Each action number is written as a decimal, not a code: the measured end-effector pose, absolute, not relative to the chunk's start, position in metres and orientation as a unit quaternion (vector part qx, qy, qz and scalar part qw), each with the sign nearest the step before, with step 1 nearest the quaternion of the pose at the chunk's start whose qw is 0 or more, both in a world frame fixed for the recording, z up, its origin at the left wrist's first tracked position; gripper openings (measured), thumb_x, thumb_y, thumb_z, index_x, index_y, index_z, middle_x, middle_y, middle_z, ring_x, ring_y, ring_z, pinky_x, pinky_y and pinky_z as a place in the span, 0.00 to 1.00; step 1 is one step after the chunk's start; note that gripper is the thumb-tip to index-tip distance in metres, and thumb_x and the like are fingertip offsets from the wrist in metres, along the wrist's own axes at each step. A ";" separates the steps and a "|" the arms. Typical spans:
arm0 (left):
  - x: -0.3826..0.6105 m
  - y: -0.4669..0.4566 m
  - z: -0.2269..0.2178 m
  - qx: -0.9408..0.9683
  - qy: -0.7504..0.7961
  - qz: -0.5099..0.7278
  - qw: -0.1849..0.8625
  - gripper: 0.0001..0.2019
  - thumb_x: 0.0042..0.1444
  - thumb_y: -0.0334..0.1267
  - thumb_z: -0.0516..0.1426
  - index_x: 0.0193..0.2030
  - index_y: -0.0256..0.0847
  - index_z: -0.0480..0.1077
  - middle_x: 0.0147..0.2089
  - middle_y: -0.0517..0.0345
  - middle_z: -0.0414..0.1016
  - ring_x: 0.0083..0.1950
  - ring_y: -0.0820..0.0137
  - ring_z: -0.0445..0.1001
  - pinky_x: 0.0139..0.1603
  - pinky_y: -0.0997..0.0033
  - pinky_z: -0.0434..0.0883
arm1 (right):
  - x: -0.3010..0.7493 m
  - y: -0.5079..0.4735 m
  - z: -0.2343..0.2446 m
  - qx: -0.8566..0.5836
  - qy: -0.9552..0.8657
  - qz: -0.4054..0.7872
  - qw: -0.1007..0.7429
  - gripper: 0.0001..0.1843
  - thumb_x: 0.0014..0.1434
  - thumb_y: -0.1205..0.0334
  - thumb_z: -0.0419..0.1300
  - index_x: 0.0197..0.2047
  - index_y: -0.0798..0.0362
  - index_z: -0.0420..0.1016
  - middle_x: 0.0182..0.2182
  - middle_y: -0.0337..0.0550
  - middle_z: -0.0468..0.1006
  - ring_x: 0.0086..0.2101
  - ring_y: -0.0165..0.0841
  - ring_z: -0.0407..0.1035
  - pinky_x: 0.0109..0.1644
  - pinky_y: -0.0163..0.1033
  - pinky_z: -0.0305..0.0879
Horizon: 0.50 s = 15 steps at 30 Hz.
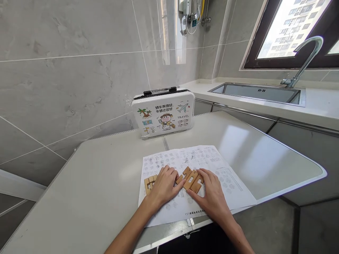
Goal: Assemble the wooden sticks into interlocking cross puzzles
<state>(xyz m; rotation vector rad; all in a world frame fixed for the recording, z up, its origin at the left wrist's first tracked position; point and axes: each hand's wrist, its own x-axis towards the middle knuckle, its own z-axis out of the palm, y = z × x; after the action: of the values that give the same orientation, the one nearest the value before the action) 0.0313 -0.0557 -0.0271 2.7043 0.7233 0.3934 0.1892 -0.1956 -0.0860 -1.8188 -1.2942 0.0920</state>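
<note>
Several flat wooden puzzle pieces lie on a printed paper sheet on a white table. My right hand rests over the right group of pieces, fingers curled and touching them. My left hand lies on the sheet just left of that group, its fingertips against the pieces. Another wooden piece sits partly under the left hand's outer edge. What either hand actually grips is hidden by the fingers.
A white tin case with cartoon pictures and a black handle stands at the table's far edge against the tiled wall. To the right are a counter with a steel sink and a tap below a window.
</note>
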 end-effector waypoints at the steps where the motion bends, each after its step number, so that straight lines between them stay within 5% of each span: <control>1: 0.031 -0.056 -0.027 0.945 0.254 0.136 0.154 0.17 0.69 0.48 0.56 0.31 0.43 0.65 0.35 0.54 0.74 0.42 0.59 0.69 0.44 0.56 0.68 | 0.189 -0.196 -0.086 -0.733 -0.520 0.037 0.436 0.37 0.62 0.42 0.67 0.68 0.43 0.60 0.62 0.54 0.69 0.62 0.56 0.63 0.63 0.64 0.65; 15: 0.034 -0.053 -0.033 0.935 0.312 0.152 0.071 0.13 0.71 0.48 0.54 0.39 0.43 0.68 0.44 0.49 0.76 0.47 0.54 0.71 0.48 0.53 0.68 | 0.189 -0.202 -0.079 -0.735 -0.491 0.093 0.458 0.35 0.61 0.48 0.68 0.67 0.42 0.61 0.62 0.52 0.68 0.60 0.53 0.66 0.61 0.61 0.70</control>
<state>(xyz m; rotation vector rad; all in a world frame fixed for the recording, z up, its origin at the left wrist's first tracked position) 0.0344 -0.0527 -0.0329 2.8133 0.9370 0.4582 0.1886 -0.2021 -0.0789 -1.8107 -1.2095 0.2297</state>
